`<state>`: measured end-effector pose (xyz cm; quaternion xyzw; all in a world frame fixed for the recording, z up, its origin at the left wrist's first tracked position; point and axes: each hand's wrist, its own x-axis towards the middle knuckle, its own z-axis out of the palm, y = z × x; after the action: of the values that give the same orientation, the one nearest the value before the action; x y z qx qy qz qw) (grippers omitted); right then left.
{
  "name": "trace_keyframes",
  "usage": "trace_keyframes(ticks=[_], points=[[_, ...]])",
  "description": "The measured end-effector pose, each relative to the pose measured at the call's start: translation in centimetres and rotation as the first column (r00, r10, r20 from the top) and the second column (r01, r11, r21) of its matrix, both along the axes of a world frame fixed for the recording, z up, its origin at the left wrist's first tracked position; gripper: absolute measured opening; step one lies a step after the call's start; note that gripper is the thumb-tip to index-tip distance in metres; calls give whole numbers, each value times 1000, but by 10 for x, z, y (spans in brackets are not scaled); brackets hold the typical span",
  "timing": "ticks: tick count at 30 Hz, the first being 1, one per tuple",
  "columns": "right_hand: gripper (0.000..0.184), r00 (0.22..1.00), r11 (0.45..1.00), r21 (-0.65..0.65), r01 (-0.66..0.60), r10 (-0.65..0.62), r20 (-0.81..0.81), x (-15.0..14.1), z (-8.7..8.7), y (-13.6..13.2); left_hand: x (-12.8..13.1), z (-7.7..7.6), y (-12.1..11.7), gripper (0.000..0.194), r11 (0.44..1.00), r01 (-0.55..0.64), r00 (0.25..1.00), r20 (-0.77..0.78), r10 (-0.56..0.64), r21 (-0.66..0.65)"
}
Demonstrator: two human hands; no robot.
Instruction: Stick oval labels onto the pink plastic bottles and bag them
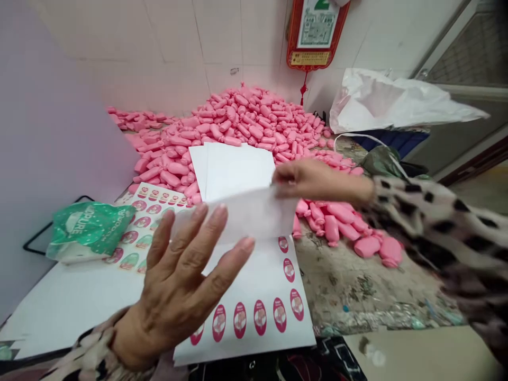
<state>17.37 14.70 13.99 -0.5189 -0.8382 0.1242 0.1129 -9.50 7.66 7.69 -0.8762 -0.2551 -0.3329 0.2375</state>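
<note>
My right hand pinches the right end of a thin whitish strip, blurred by motion, which spans across toward my left hand. Fingers spread, my left hand hovers at the strip's left end; I cannot tell whether it touches it. Below both lies a white sheet of stickers with oval pink labels along its bottom and right edges. Blank white sheets lie just beyond the strip, against the pink pile.
A big heap of small pink packets with knotted ends fills the back, spilling right. At left are a green plastic bag and more label sheets. A white plastic bag tops a blue bin. A red calendar hangs behind.
</note>
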Motion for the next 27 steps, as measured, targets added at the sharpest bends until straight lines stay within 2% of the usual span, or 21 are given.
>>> trace_keyframes(ticks=[3,5,7,10,12,15,17,19,21,24,27], points=[[31,993,968,243,68,-89,77,7,16,75,12,-16,33,56,995,80,986,-143,-87,-53],[34,982,926,363,101,-152,115,8,18,119,20,-37,63,51,987,39,953,-291,-84,-158],[30,967,886,451,111,-201,158,8,15,153,28,-61,95,47,967,-71,910,-413,-38,-245],[26,947,851,509,130,-258,190,6,3,183,40,-91,138,47,915,-228,874,-483,43,-333],[32,925,817,543,195,-337,174,8,-7,187,46,-103,158,51,871,-304,865,-495,83,-386],[37,895,761,604,238,-414,168,15,-26,169,51,-111,178,58,826,-348,864,-493,100,-443],[32,898,798,569,199,-380,220,22,-42,141,53,-112,186,61,805,-352,867,-491,89,-477],[31,876,879,425,215,-366,314,29,-60,105,54,-110,191,62,784,-359,867,-492,79,-506],[29,852,935,265,234,-329,407,35,-80,66,56,-108,193,63,771,-367,868,-490,82,-521],[29,814,949,110,295,-310,492,39,-108,21,62,-104,187,65,738,-403,872,-471,131,-542],[29,809,938,101,331,-337,481,39,-123,0,64,-98,169,65,715,-404,890,-425,164,-570]])
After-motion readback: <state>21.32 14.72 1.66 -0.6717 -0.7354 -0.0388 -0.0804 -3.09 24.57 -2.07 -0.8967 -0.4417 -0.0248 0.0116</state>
